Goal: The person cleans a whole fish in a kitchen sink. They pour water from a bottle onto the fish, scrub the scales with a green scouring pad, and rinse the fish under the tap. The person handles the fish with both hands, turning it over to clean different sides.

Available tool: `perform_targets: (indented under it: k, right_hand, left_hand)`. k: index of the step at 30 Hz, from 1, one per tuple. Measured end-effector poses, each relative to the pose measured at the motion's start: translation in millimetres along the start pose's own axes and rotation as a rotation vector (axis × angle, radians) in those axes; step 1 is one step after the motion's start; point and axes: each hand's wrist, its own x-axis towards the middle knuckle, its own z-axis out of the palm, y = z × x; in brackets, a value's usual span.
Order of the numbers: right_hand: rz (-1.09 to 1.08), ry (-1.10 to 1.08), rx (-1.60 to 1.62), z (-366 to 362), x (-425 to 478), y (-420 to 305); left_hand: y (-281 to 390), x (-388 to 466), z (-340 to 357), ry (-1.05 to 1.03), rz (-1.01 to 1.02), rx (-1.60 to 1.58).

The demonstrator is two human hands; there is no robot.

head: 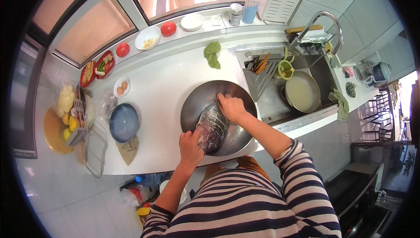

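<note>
A whole dark-scaled fish [214,125] lies in a wide metal bowl [193,102] on the white counter, with pale scored lines across its side. My left hand [191,148] grips the end of the fish nearer to me, at the bowl's lower left. At the farther end, towards the bowl's upper right, my right hand [232,107] has its fingers closed on the fish. Both wrists pass over the near side of the bowl. The underside of the fish is hidden.
Right of the bowl is a sink [279,116] holding a pot of cloudy liquid [300,92] and a green strainer [286,69]. Leafy greens [212,55] lie behind the bowl. Leftward are a blue plate [123,122], eggs in a dish [122,87] and a wire rack [95,149]. Tomatoes [168,29] line the sill.
</note>
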Motion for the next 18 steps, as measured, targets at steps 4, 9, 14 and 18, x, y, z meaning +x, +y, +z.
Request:
perform_targets:
  k: [4, 9, 14, 18]
  right_hand:
    - [0.045, 0.048, -0.084, 6.3, -7.9, -6.2]
    - [0.108, -0.294, 0.201, -13.7, -8.9, -2.1]
    - [-0.029, -0.253, 0.311, -11.3, -6.5, -22.6]
    - [-0.011, -0.092, 0.156, -10.9, -2.7, -22.3]
  left_hand:
    - [6.8, 7.0, -0.1, 0.035, 0.004, -0.021]
    - [2.1, 8.9, -0.7, 0.022, 0.015, -0.038]
    - [5.1, 14.9, 0.9, -0.063, 0.029, 0.020]
    - [3.8, 15.4, -4.0, -0.088, 0.028, 0.028]
